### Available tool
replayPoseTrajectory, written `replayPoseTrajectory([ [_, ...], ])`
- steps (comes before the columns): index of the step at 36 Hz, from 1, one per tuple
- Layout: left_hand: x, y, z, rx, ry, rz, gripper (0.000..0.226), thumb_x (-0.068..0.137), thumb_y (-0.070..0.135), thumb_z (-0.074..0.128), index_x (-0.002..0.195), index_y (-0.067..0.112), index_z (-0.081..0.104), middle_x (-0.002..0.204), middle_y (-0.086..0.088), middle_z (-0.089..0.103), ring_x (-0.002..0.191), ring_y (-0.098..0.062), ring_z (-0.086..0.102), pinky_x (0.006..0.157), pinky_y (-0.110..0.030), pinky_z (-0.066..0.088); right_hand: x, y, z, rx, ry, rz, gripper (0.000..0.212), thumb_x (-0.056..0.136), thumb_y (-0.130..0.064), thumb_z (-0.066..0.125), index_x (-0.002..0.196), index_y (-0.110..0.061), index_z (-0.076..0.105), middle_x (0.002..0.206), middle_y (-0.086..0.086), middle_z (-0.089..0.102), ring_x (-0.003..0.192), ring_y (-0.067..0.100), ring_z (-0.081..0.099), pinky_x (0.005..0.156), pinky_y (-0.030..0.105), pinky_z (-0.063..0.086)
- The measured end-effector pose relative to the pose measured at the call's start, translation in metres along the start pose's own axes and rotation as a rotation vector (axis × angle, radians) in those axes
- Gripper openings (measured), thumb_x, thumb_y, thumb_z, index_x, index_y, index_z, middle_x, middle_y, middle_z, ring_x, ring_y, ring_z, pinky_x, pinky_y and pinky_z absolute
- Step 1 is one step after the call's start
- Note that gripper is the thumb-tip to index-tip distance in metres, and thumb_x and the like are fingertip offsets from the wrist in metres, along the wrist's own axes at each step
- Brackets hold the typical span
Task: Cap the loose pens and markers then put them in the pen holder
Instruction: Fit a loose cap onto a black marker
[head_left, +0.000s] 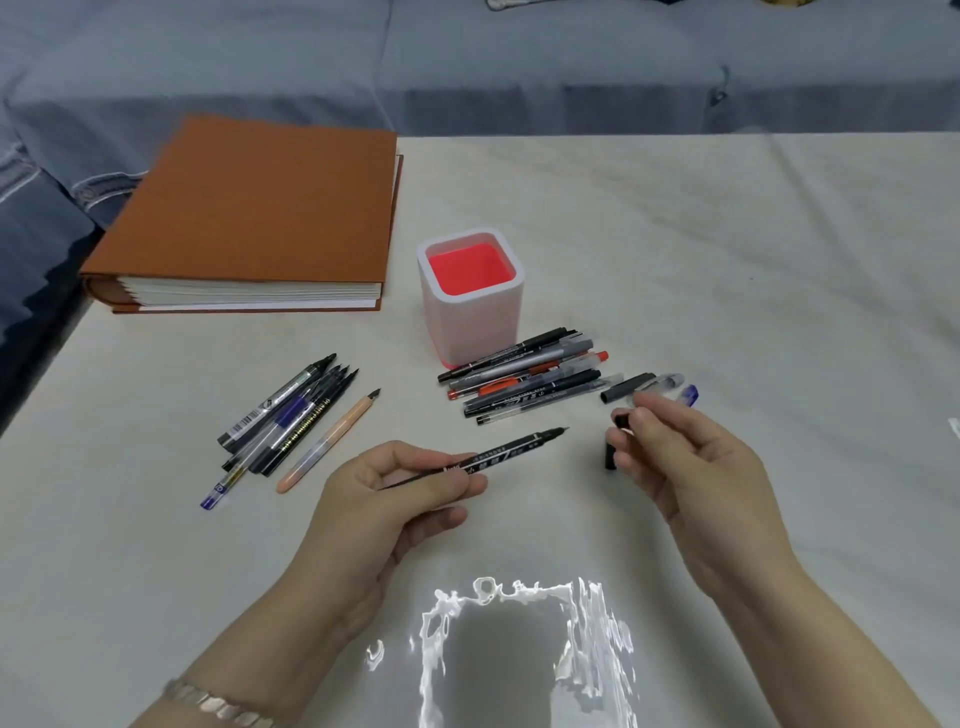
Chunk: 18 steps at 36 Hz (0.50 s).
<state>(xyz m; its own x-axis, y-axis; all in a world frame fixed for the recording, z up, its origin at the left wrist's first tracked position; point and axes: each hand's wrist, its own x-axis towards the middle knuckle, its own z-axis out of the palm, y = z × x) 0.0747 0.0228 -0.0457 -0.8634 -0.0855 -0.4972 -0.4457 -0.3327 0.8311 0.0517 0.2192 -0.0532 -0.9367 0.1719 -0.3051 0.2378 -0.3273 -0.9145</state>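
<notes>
My left hand (402, 493) grips an uncapped black pen (511, 449), its tip pointing right and up. My right hand (675, 457) pinches a black cap (611, 452) at its top end, a short gap right of the pen tip. The white pen holder (470, 312) with a red inside stands upright behind, nothing visible in it. Several uncapped pens (291, 415) lie in a loose pile to the left, with a peach pen (327, 441) beside them. Several capped pens (524, 376) lie at the holder's foot. Loose caps (649, 388), black, clear and blue, lie beyond my right fingers.
A thick brown binder (260, 208) lies at the back left of the white-covered table (779, 260). A blue sofa (519, 62) runs behind the table. A shiny distorted patch (509, 654) sits at the near edge between my forearms.
</notes>
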Motion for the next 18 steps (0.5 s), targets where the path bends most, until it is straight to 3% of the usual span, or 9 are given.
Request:
replayPoseTrajectory([
  [5, -0.003, -0.005, -0.001, -0.01, 0.028, 0.029, 0.015, 0.054, 0.0, 0.067, 0.067, 0.004, 0.059, 0.072, -0.005, 0.075, 0.063, -0.014, 0.071, 0.045, -0.017, 0.052, -0.006, 0.006, 0.006, -0.025, 0.02, -0.036, 0.014, 0.08, -0.005, 0.061, 0.083, -0.017, 0.068, 0.071, -0.001, 0.074, 0.069, 0.01, 0.069, 0.071, 0.02, 0.057],
  [18, -0.006, -0.003, -0.002, 0.016, 0.008, 0.021, 0.015, 0.067, -0.009, 0.063, 0.065, 0.005, 0.058, 0.072, -0.004, 0.075, 0.061, -0.014, 0.071, 0.041, -0.018, 0.049, -0.013, 0.0, 0.017, -0.141, -0.059, -0.12, 0.018, 0.076, -0.002, 0.065, 0.077, -0.019, 0.07, 0.071, -0.001, 0.075, 0.07, 0.013, 0.07, 0.068, 0.016, 0.055],
])
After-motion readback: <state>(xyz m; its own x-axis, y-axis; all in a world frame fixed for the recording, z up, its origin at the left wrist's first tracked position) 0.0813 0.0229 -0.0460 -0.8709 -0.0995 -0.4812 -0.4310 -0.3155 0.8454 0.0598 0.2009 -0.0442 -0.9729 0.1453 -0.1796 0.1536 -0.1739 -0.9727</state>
